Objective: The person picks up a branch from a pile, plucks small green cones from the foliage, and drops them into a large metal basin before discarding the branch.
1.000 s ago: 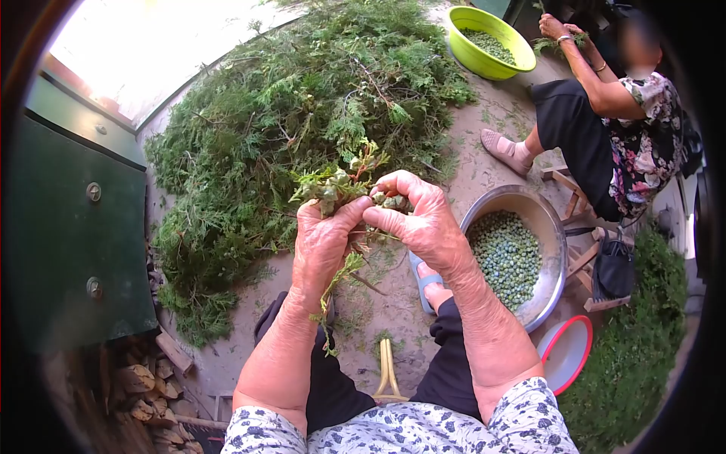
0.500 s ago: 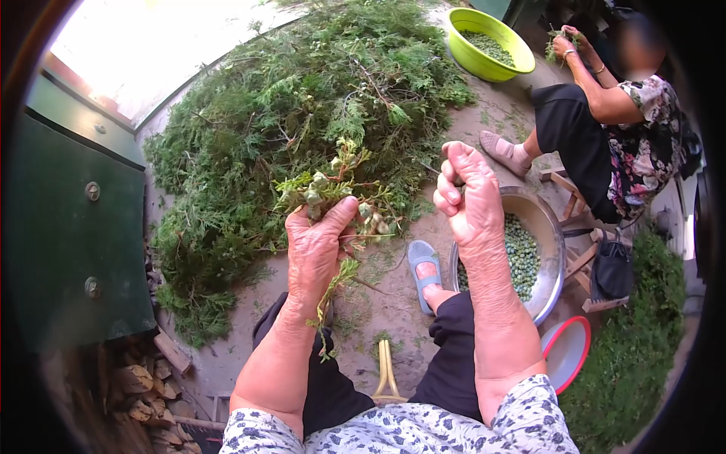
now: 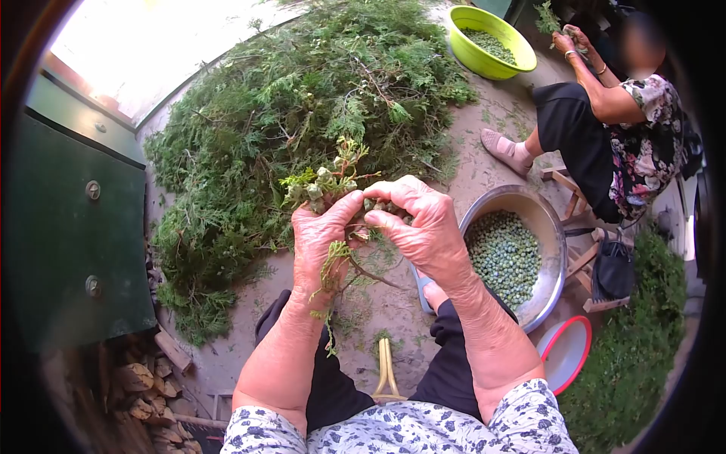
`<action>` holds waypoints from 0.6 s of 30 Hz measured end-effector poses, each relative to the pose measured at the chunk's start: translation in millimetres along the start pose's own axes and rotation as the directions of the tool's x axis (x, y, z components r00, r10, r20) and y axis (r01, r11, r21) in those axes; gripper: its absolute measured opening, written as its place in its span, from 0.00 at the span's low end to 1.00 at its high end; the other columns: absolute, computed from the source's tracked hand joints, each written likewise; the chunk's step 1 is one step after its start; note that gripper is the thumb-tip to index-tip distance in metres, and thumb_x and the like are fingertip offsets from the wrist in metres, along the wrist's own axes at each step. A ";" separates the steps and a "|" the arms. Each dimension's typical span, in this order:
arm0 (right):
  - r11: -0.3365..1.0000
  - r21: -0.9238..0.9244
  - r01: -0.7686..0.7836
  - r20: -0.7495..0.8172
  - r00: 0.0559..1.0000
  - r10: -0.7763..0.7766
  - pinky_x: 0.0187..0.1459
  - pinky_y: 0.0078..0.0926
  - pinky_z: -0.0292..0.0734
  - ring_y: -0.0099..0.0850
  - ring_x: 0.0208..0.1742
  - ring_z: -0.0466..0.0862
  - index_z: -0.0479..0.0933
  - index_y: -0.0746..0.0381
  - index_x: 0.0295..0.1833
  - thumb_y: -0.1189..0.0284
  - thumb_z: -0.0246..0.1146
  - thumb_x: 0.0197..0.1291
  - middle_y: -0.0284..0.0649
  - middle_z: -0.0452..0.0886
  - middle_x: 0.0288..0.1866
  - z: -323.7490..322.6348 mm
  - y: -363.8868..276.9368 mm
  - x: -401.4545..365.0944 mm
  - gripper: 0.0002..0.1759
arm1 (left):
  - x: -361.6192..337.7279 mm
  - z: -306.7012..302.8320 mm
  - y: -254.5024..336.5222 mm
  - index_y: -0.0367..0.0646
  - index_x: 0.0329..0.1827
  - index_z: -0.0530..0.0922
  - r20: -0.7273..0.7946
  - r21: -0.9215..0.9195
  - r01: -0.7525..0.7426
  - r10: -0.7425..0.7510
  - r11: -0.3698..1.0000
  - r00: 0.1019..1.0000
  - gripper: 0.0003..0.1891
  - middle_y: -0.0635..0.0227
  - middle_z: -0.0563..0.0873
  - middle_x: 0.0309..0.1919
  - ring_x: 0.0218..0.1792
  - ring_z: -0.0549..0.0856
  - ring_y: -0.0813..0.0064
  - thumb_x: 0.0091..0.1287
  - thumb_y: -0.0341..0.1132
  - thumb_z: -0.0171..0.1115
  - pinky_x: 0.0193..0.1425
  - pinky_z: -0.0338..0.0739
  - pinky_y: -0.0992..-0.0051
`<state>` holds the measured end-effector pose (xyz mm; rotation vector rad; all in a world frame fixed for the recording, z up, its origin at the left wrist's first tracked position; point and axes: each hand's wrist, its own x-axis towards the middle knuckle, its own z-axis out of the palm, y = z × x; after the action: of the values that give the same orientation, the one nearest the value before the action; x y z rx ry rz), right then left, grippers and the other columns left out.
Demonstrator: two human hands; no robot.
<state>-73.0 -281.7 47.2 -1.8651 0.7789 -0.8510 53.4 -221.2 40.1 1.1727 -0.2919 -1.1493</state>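
Note:
My left hand [image 3: 321,231] is closed on a sprig of evergreen [image 3: 333,178] with green cones on it, its bare stem trailing down past my wrist. My right hand [image 3: 423,227] is curled beside the left, with thumb and fingertips pinching at green cones [image 3: 384,206] on the sprig's right side. Part of the sprig is hidden behind my fingers. Below my right wrist stands a metal basin [image 3: 556,257] holding many picked green cones [image 3: 505,257].
A big heap of evergreen branches [image 3: 287,113] lies ahead. Beyond it is a yellow-green basin [image 3: 495,69] of cones. A seated person [image 3: 628,113] at the right handles a sprig. A red-rimmed basin [image 3: 578,356], more greenery [image 3: 628,363], and split firewood [image 3: 140,386] lie nearby.
My right hand has moved left from above the metal basin to the sprig and now pinches at its cones. The left hand has barely shifted. The other person's sprig has moved up.

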 end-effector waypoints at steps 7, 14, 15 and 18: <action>0.996 -0.066 -0.052 -0.080 0.996 0.046 0.39 0.21 0.73 0.27 0.35 0.79 0.79 0.65 0.43 0.79 0.66 0.48 0.40 0.79 0.33 2.6 5.4 -0.6 0.13 | 1.0 3.8 -5.4 0.38 0.37 0.77 0.011 0.032 -0.013 0.013 0.999 1.000 0.06 0.71 0.81 0.26 0.19 0.76 0.85 0.59 0.27 0.64 0.15 0.62 0.86; 0.584 0.690 -0.427 0.194 0.887 0.418 0.18 0.12 0.65 0.15 0.20 0.72 0.77 0.68 0.44 0.75 0.61 0.59 0.35 0.80 0.31 -6.3 -4.4 -9.9 0.09 | -14.8 4.4 3.7 0.38 0.38 0.77 0.093 -0.055 0.005 0.000 0.998 0.996 0.06 0.71 0.80 0.25 0.16 0.74 0.85 0.60 0.27 0.63 0.13 0.63 0.87; 0.590 0.689 -0.421 0.192 0.891 0.411 0.18 0.12 0.65 0.15 0.20 0.72 0.77 0.68 0.44 0.75 0.61 0.59 0.35 0.80 0.31 -4.8 -6.6 -15.3 0.09 | -20.4 5.1 6.2 0.38 0.39 0.76 0.111 -0.080 0.045 -0.036 0.996 0.993 0.07 0.70 0.79 0.24 0.15 0.72 0.85 0.59 0.26 0.62 0.13 0.61 0.87; 0.231 0.886 -0.402 0.272 0.854 0.443 0.14 0.09 0.58 0.13 0.17 0.69 0.74 0.67 0.46 0.73 0.62 0.59 0.34 0.78 0.30 -5.4 -9.1 -39.0 0.12 | -38.1 -2.2 3.6 0.38 0.38 0.76 0.152 -0.131 0.102 -0.082 0.986 0.985 0.05 0.68 0.81 0.25 0.14 0.72 0.85 0.60 0.26 0.62 0.12 0.61 0.87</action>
<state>-97.8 -249.8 48.2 -0.5163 0.5592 -0.7081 40.0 -189.0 55.8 0.9905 -0.2673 -1.3189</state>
